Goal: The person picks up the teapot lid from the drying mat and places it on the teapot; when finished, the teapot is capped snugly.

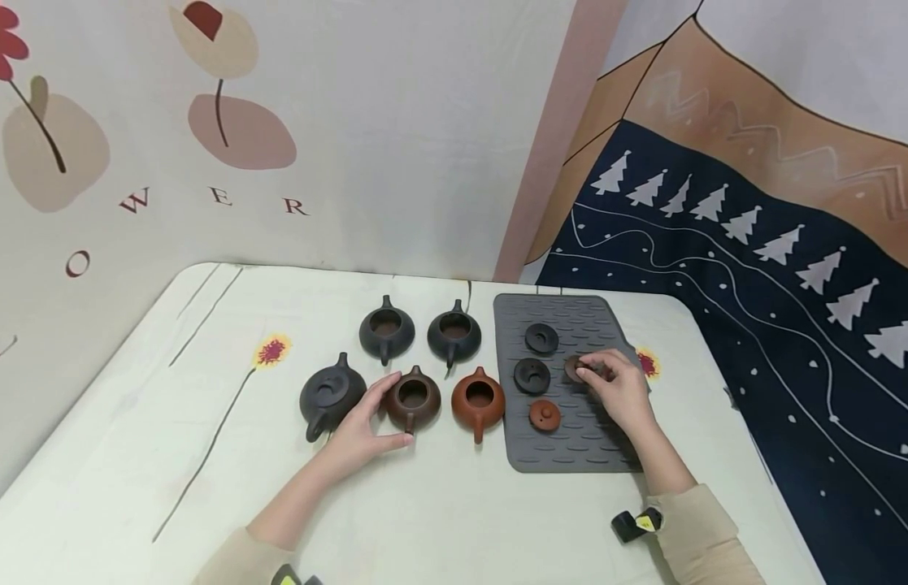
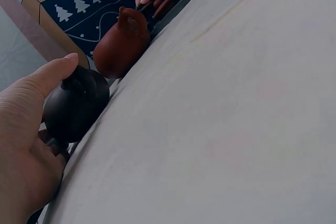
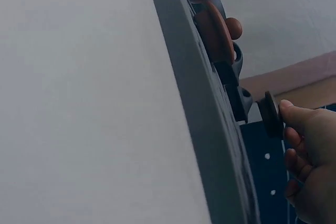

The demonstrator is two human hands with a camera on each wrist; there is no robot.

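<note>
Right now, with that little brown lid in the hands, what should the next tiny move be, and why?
I'd probably carry the brown lid across toward the brown teapot. The right hand pinches that lid, its colour looks like a match, and the teapot's mouth is uncovered, with the left hand curved around its side.

Dark brown on one teapot (image 1: 432,400) and one lid (image 1: 571,370); brick orange on another teapot (image 1: 464,404) and another lid (image 1: 545,415); near-black on three more teapots (image 1: 386,346) and two loose lids (image 1: 532,376). Beige on the sleeves (image 1: 695,524), grey with short dashes on the mat (image 1: 530,452), cream with yellow-and-crimson flowers on the tablecloth (image 1: 454,512). White with beige, pink and red blossoms on the left backdrop (image 1: 417,162); navy with white trees on the right backdrop (image 1: 761,357).
</note>
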